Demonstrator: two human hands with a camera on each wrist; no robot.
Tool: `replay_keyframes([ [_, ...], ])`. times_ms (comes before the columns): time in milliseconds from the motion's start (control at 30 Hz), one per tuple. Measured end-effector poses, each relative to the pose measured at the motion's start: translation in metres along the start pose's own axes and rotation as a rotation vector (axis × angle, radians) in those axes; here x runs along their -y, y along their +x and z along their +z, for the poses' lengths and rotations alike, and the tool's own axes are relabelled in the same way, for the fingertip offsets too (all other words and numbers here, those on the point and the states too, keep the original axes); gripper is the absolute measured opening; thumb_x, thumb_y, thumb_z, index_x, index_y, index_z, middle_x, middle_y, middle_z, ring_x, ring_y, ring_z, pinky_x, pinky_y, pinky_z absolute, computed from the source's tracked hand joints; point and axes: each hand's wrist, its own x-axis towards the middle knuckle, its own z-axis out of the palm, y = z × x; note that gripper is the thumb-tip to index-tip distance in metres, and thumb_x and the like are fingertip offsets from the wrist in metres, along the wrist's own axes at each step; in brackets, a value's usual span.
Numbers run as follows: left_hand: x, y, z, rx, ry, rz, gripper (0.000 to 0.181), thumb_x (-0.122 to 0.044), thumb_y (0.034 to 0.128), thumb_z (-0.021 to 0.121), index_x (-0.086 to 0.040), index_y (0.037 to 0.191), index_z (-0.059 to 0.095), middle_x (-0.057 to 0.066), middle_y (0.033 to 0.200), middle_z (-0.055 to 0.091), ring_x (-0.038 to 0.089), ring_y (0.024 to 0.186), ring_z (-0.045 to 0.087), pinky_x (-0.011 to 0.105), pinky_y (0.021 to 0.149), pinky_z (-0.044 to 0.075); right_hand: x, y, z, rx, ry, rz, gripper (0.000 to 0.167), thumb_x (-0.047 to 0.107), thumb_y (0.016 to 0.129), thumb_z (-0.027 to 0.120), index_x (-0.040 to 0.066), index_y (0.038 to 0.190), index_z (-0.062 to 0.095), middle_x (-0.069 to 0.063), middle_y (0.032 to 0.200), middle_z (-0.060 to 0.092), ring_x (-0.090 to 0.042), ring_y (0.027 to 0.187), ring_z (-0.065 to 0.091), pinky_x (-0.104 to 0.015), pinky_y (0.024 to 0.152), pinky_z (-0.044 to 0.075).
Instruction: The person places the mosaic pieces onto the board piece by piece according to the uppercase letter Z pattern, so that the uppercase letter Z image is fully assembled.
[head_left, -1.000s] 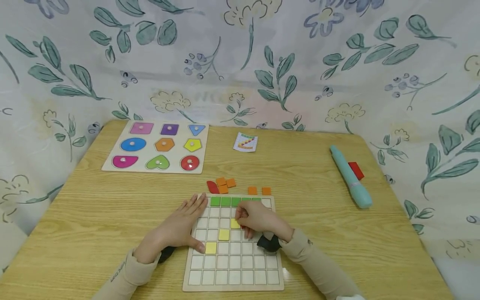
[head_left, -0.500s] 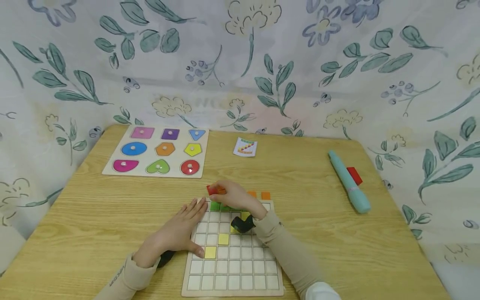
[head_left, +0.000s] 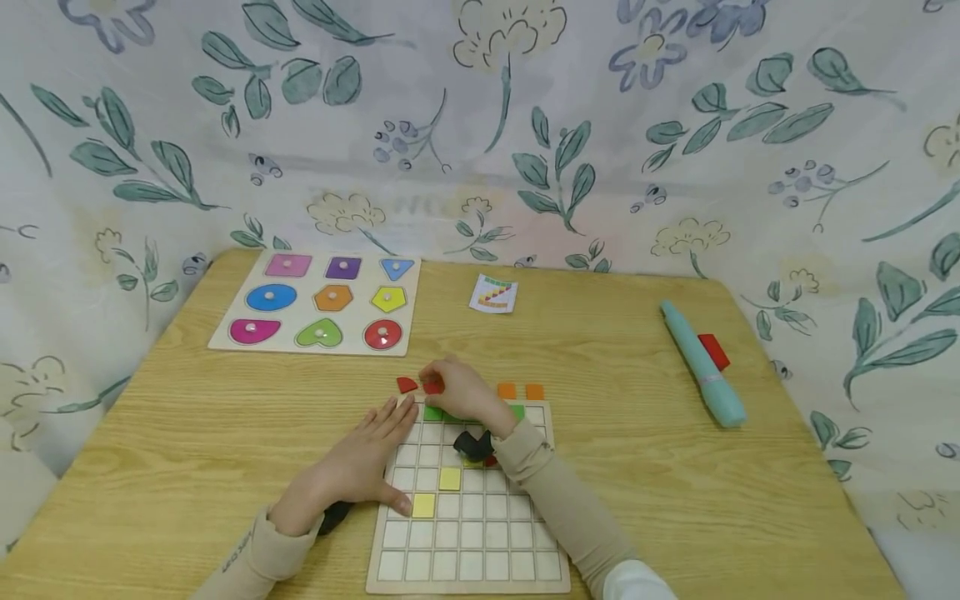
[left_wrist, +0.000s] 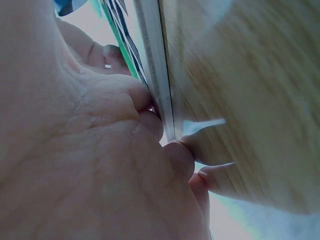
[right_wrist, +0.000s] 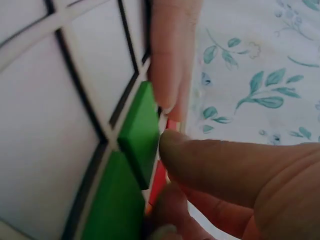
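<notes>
A wooden grid board [head_left: 471,582] lies on the table. My left hand [head_left: 351,467] rests spread along its left side, fingertips at the top corner, thumb beside a yellow tile [head_left: 423,505]. Another yellow tile [head_left: 450,478] sits diagonally above. At the board's top edge my right hand [head_left: 465,390] pinches a red piece [head_left: 432,388] between thumb and fingers. A second red piece [head_left: 407,384], quarter-round, lies just left of it. Green tiles [right_wrist: 142,132] fill part of the top row, partly covered by the right hand. A red piece [head_left: 491,460] on the board shows beside the wrist camera.
Two orange tiles [head_left: 507,391] lie beyond the board's top edge. A knobbed shape puzzle [head_left: 311,302] stands at the back left, with a small pattern card [head_left: 493,294] to its right. A teal pen-like object [head_left: 703,367] and a red item [head_left: 714,352] lie at right.
My right hand has moved from the middle of the board up and left to the red pieces, which now lie apart. The left hand has stayed in place.
</notes>
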Motion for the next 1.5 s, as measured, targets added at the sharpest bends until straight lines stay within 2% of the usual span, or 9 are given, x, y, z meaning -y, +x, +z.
replay_keyframes([
  [233, -0.002, -0.001, -0.001, 0.007, -0.013, -0.021, 0.13, -0.058, 0.0596, 0.082, 0.002, 0.153, 0.015, 0.018, 0.163, 0.008, 0.041, 0.15, 0.003, 0.06, 0.12, 0.009, -0.007, 0.001, -0.002, -0.04, -0.014, 0.0, 0.009, 0.008, 0.088, 0.069, 0.004, 0.096, 0.069, -0.009, 0.096, 0.068, -0.016, 0.084, 0.059, -0.024, 0.075, 0.049],
  [333, -0.003, -0.001, -0.001, 0.009, -0.012, -0.015, 0.129, -0.058, 0.0602, 0.081, 0.002, 0.153, 0.015, 0.019, 0.163, 0.008, 0.042, 0.15, 0.004, 0.06, 0.12, 0.01, -0.01, -0.001, -0.006, -0.02, 0.061, 0.023, 0.003, 0.007, 0.088, 0.069, 0.004, 0.086, 0.068, -0.006, 0.082, 0.066, -0.01, 0.067, 0.055, -0.019, 0.063, 0.046],
  [467, -0.004, -0.001, -0.003, 0.009, -0.012, -0.006, 0.129, -0.059, 0.061, 0.081, 0.002, 0.153, 0.015, 0.019, 0.163, 0.009, 0.044, 0.149, 0.005, 0.062, 0.119, 0.011, -0.014, -0.004, -0.013, -0.004, 0.193, 0.053, 0.005, 0.006, 0.091, 0.065, 0.002, 0.09, 0.068, -0.006, 0.074, 0.063, -0.009, 0.057, 0.053, -0.018, 0.053, 0.048],
  [800, -0.002, 0.0, 0.0, 0.013, -0.01, -0.019, 0.129, -0.059, 0.062, 0.081, 0.001, 0.154, 0.013, 0.018, 0.163, 0.006, 0.042, 0.15, 0.002, 0.06, 0.12, 0.009, -0.037, -0.03, -0.029, -0.028, 0.264, 0.036, 0.018, 0.017, 0.098, 0.058, 0.004, 0.1, 0.069, -0.009, 0.093, 0.068, -0.012, 0.078, 0.062, -0.022, 0.068, 0.053],
  [1000, -0.002, 0.0, 0.0, 0.007, -0.005, -0.015, 0.129, -0.056, 0.0611, 0.082, 0.002, 0.154, 0.013, 0.02, 0.163, 0.007, 0.043, 0.149, 0.003, 0.061, 0.119, 0.01, -0.056, -0.062, -0.04, 0.144, 0.383, -0.055, 0.021, 0.007, 0.1, 0.051, -0.003, 0.113, 0.064, -0.018, 0.107, 0.068, -0.013, 0.085, 0.065, -0.025, 0.076, 0.057],
  [1133, -0.002, 0.0, 0.0, 0.012, -0.003, -0.013, 0.13, -0.057, 0.061, 0.082, 0.002, 0.154, 0.013, 0.019, 0.163, 0.007, 0.043, 0.149, 0.003, 0.061, 0.119, 0.011, -0.063, -0.085, -0.045, 0.318, 0.422, -0.123, 0.027, 0.005, 0.1, 0.05, -0.001, 0.123, 0.061, -0.017, 0.118, 0.067, -0.011, 0.092, 0.064, -0.022, 0.08, 0.055],
  [1267, -0.003, -0.001, -0.001, 0.013, -0.004, -0.016, 0.13, -0.057, 0.0606, 0.082, 0.002, 0.154, 0.013, 0.019, 0.163, 0.007, 0.044, 0.149, 0.004, 0.061, 0.119, 0.011, -0.064, -0.098, -0.04, 0.491, 0.569, -0.144, 0.032, 0.001, 0.101, 0.044, -0.004, 0.13, 0.056, -0.024, 0.122, 0.061, -0.012, 0.098, 0.064, -0.022, 0.082, 0.056],
  [1333, -0.003, -0.001, -0.001, 0.014, 0.001, -0.023, 0.13, -0.057, 0.0608, 0.082, 0.001, 0.154, 0.013, 0.019, 0.163, 0.007, 0.043, 0.149, 0.004, 0.061, 0.119, 0.011, -0.063, -0.1, -0.037, 0.526, 0.633, -0.159, 0.033, -0.003, 0.1, 0.043, -0.007, 0.131, 0.053, -0.028, 0.123, 0.06, -0.012, 0.097, 0.064, -0.022, 0.08, 0.056],
  [1500, -0.004, -0.001, -0.001, 0.019, 0.007, -0.025, 0.13, -0.059, 0.0604, 0.081, 0.001, 0.154, 0.013, 0.019, 0.163, 0.007, 0.043, 0.149, 0.004, 0.061, 0.119, 0.011, -0.061, -0.1, -0.026, 0.525, 0.652, -0.184, 0.035, -0.009, 0.097, 0.042, -0.009, 0.132, 0.05, -0.03, 0.123, 0.06, -0.008, 0.09, 0.066, -0.021, 0.075, 0.056],
])
